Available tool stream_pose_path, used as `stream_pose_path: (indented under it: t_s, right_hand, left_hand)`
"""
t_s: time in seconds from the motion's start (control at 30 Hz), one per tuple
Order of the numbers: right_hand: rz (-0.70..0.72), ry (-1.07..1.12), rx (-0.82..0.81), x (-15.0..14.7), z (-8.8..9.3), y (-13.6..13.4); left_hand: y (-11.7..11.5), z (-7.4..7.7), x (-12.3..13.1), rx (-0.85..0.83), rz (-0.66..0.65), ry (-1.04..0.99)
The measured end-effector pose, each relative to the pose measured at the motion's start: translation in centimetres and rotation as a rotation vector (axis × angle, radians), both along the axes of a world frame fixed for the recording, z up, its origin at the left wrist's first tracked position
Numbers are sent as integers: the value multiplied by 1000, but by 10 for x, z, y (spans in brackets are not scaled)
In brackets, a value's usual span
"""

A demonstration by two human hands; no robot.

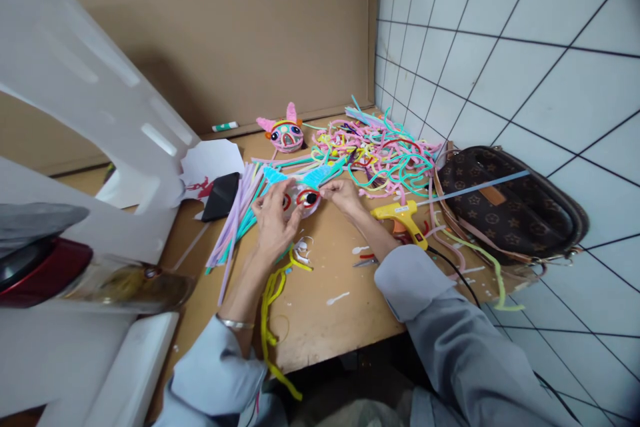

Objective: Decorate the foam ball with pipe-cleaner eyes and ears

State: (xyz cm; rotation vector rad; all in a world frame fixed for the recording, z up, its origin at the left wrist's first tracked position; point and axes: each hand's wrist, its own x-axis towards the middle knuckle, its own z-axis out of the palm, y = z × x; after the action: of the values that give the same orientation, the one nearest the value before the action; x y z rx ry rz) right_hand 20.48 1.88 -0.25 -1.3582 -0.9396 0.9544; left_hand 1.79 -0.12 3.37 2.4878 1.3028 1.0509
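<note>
A craft animal head (303, 193) with bright blue ears, red-ringed eyes and a black pupil sits over the middle of the table. My left hand (276, 221) grips it from the left side, fingers above and thumb below. At its right side my right hand (343, 197) is closed in a pinch close to the red-ringed eye; what lies between those fingertips is too small to make out. Yellow pipe cleaners (267, 320) trail beside my left wrist down past the table's front edge. Purple and green pipe cleaners (233, 230) lie in a bundle left of the head.
Behind stands a pink-eared craft head (287, 136). A tangled pipe cleaner heap (385, 153) fills the back right. The yellow glue gun (403, 215) and brown handbag (510, 203) are right of my forearm. A black phone (221, 196) lies left; a jar (127, 283) is nearer.
</note>
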Motion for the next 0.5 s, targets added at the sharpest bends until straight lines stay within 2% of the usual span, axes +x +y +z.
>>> stream_pose_path:
  t_s: [0.5]
  right_hand:
    - [-17,8,-8,1,-6,4]
  left_hand:
    - [0,-2,0,19,-19,-1]
